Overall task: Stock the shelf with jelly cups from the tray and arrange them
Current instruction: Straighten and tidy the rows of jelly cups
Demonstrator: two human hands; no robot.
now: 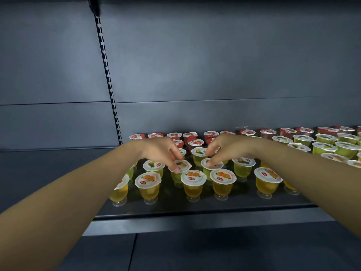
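Both hands over second row on shelf (195, 210): left hand (162, 151) pinches lid rim of one green jelly cup (180, 167), right hand (226, 147) fingertips pinch its neighbour (210, 166). Suggest: nudge each upright by the rim into line behind orange cups (193, 183), avoid tipping narrow feet

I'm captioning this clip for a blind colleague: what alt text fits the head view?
Two bare hands reach onto a dark shelf, the left hand and right hand each gripping the lid of a green jelly cup. Rows of orange, green and red cups surround them.
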